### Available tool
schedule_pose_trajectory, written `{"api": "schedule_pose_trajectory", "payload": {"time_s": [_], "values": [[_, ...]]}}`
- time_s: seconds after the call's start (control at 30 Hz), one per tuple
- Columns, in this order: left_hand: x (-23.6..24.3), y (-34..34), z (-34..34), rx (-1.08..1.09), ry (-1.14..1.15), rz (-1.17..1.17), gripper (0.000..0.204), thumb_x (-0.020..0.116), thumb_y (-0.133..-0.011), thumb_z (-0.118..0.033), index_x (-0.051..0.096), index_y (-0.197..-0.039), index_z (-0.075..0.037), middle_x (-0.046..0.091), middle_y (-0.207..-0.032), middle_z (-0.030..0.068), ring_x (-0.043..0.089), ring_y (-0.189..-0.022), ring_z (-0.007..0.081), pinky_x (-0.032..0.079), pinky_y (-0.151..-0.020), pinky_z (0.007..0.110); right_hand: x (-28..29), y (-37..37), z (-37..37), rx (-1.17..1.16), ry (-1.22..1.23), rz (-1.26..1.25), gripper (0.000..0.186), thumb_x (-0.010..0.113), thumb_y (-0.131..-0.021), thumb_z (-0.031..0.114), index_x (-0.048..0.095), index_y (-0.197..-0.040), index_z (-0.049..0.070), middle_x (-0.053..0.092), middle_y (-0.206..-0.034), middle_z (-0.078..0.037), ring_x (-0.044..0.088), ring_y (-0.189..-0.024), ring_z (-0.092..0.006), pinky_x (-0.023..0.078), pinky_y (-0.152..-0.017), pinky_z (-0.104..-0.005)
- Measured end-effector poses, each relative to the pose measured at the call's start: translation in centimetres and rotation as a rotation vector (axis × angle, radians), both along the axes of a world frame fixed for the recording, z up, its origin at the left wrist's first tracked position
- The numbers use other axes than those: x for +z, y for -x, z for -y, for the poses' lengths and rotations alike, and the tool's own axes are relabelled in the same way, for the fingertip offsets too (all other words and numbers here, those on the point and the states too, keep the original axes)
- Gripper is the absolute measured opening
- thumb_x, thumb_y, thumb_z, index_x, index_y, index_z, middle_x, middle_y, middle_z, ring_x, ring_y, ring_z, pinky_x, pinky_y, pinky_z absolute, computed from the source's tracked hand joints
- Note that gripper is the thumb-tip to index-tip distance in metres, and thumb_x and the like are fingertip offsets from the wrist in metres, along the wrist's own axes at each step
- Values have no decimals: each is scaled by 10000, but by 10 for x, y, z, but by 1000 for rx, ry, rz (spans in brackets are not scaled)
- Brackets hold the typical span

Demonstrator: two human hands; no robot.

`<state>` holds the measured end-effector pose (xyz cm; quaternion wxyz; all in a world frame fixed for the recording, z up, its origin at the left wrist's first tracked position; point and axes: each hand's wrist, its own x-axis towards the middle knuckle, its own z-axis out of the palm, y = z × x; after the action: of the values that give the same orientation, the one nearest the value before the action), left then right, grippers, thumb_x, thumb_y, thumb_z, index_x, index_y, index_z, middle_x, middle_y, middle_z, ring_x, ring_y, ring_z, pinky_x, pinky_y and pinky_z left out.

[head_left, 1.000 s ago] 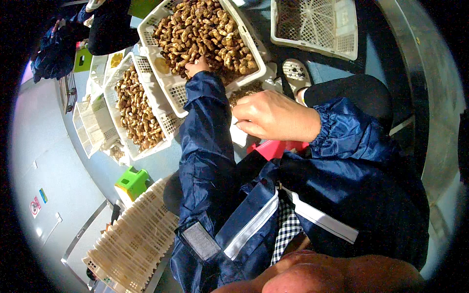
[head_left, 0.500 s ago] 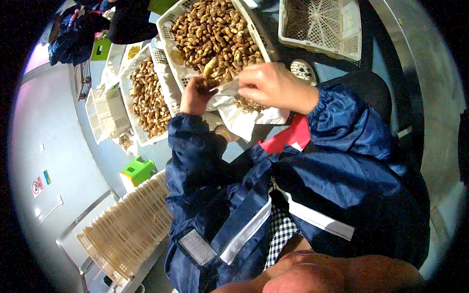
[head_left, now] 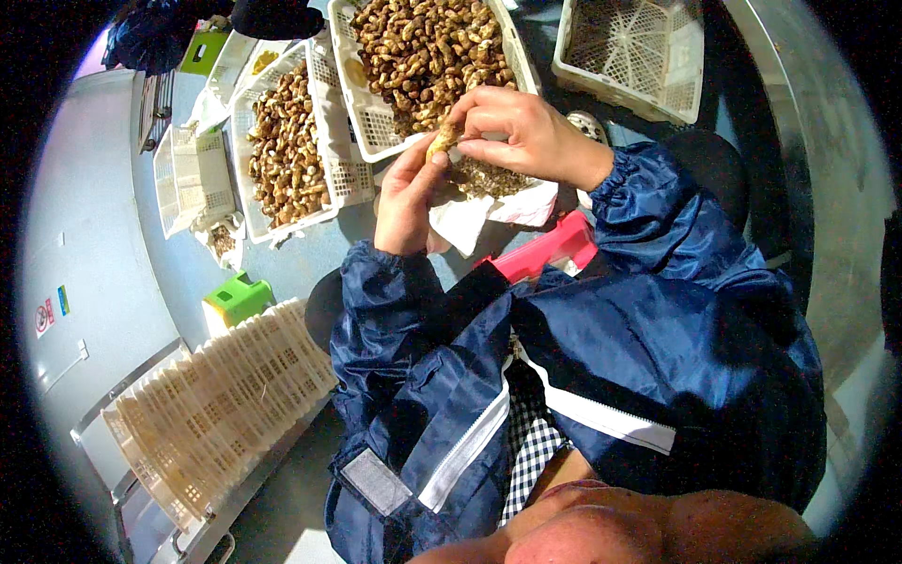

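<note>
Between my two hands is a mushroom (head_left: 442, 143) with a yellowish-brown, thick stem, held tilted. My left hand (head_left: 406, 205) grips its lower end between thumb and fingers. From the other side, my right hand (head_left: 531, 136) is closed with its fingertips on the upper part; whether a small tool also sits in its palm is hidden. Just beyond my hands stands a white plastic crate (head_left: 381, 143) heaped with brown mushrooms (head_left: 423, 56). Below my right hand lies a pile of dark trimmings (head_left: 490, 177) on a white liner (head_left: 458, 226).
A second crate (head_left: 305, 221) of mushrooms stands to the left, beside a smaller white basket (head_left: 177, 188). At the upper right is another white crate (head_left: 625, 70). A pink-red stool (head_left: 554, 246) is close to me; a green stool (head_left: 240, 299) and stacked baskets (head_left: 221, 404) stand left.
My left hand has come out of shadow by the crate, and the mushroom now shows clearly between both hands. My right hand has moved slightly up. The whole view has shifted a little.
</note>
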<state>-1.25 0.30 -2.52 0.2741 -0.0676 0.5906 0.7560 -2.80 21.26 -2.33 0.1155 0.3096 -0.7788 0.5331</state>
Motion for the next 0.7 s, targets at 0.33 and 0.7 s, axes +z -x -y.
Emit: {"api": "schedule_pose_trajectory", "payload": {"time_s": [0.33, 0.7], "values": [[4, 1, 8, -37, 227, -229, 359, 629, -910, -133, 563, -1243, -15, 633, -1037, 22, 586, -820, 67, 476, -692, 193, 1, 11, 3, 61, -50, 99, 159, 650, -827, 123, 615, -837, -32, 635, -868, -134, 630, -832, -268, 487, -715, -342], [-6, 1, 8, -36, 519, -644, 324, 663, -861, -84, 612, -1173, -11, 653, -1055, 86, 607, -896, 114, 495, -786, 254, -2, 13, 2, 31, -68, 151, 166, 644, -837, 133, 611, -797, -25, 631, -819, -111, 614, -768, -227, 479, -685, -326]]}}
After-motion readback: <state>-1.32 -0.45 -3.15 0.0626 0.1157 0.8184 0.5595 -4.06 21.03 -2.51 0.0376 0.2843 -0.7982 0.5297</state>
